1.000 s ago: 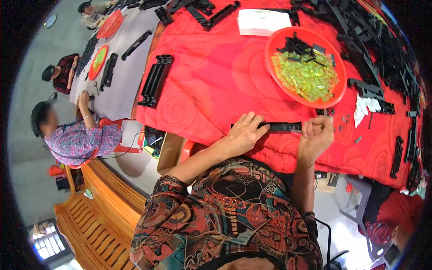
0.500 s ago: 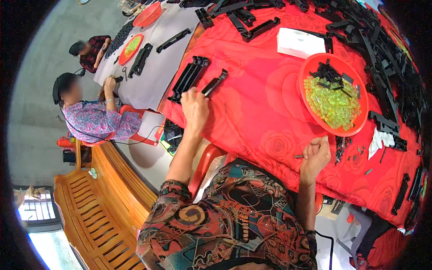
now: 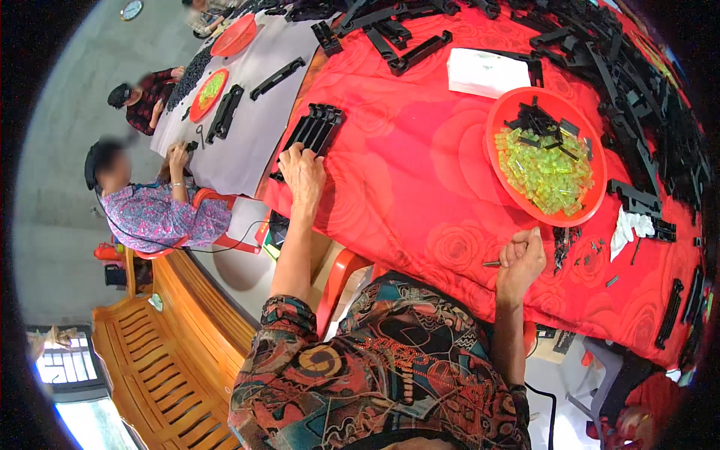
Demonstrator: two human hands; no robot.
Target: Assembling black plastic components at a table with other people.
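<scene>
The red bowl (image 3: 596, 180), taken as reference, stands on a red cloth (image 3: 409, 169) and contains yellow-green pieces (image 3: 544, 176) with black pieces (image 3: 534, 120) on top. Well to the left of the bowl, a row of long black bars (image 3: 315, 129) lies side by side near the cloth's left edge. The left hand (image 3: 302, 178) is at the near end of this row, fingers bent over the bars; whether it grips one cannot be told. The right hand (image 3: 520, 261), just to the near side of the bowl, is clenched around a thin tool (image 3: 491, 264), whose end projects leftward. Small black parts (image 3: 564, 247) lie close to the bowl's near rim. A white box (image 3: 487, 73) sits beyond the bowl to its left; a crumpled white cloth (image 3: 628, 231) lies to its right, nearer the wearer. A large heap of black parts (image 3: 619, 90) extends beyond the bowl and along its right. A co-worker (image 3: 154, 217) sits far left of the bowl.
</scene>
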